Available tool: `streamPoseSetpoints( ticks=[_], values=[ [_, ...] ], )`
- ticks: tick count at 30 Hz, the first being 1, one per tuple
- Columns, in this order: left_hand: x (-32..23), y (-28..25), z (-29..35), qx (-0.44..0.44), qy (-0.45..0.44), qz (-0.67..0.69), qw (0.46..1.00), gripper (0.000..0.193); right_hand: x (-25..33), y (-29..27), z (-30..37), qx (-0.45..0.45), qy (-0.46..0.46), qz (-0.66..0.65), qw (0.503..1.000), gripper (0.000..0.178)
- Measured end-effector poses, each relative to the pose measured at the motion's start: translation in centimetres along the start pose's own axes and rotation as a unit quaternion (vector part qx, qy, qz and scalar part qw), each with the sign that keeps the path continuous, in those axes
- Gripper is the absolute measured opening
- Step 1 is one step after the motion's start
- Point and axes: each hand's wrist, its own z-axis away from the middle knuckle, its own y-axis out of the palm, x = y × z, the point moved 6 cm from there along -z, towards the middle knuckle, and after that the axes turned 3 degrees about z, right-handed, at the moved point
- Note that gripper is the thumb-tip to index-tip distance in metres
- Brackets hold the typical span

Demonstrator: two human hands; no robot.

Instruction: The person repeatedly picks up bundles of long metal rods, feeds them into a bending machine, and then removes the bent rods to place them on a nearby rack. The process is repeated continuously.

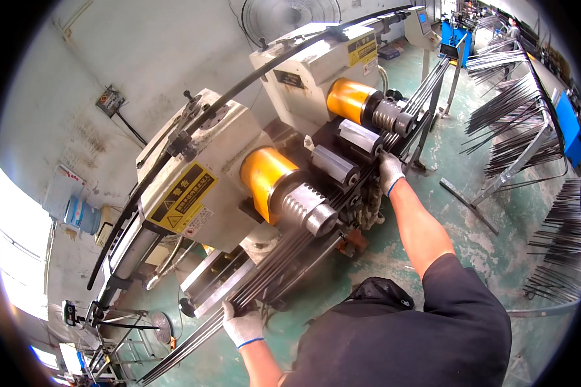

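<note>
Steadying the thin metal rods (275, 260) along the front edge of the nearer machine (197, 188) appeared to be the step in hand. Nearest, the gloved left hand (244, 326) held the bundle near that edge's left end, thumb raised against the rods, other fingers partly hidden. Farther off, the gloved right hand (390, 171) reached the bundle beside the grey rollers (334, 165); how tightly those fingers closed, I could not tell. The next move seemed to call for level, even guiding, clear of the toothed rollers (308, 208).

Worn green floor (497, 258), pale scuffed patches, metal rack's foot (469, 206) resting on it
</note>
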Motion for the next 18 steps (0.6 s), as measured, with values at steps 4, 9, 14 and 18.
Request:
streamPoseSetpoints(
  ticks=[4,9,14,18],
  values=[
    [-5.4,-2.2,-2.3,0.032,0.047,-0.014,0.998,0.040,-1.8,0.0,-4.4,-0.013,-0.022,-0.052,0.998,0.036],
    [-9.9,-7.9,-4.6,-0.029,0.088,-0.025,0.995,0.035,-0.3,1.4,-0.6,-0.068,-0.035,0.027,0.997,0.057],
    [-5.6,-3.6,-4.0,-0.032,0.107,-0.087,0.990,0.030,-1.6,-2.4,-4.4,-0.096,-0.122,0.143,0.977,0.075],
    [-0.5,-1.3,-2.8,-0.015,0.073,-0.035,0.997,0.036,-0.4,-1.3,0.2,-0.083,-0.162,0.152,0.971,0.062]
  ],
)
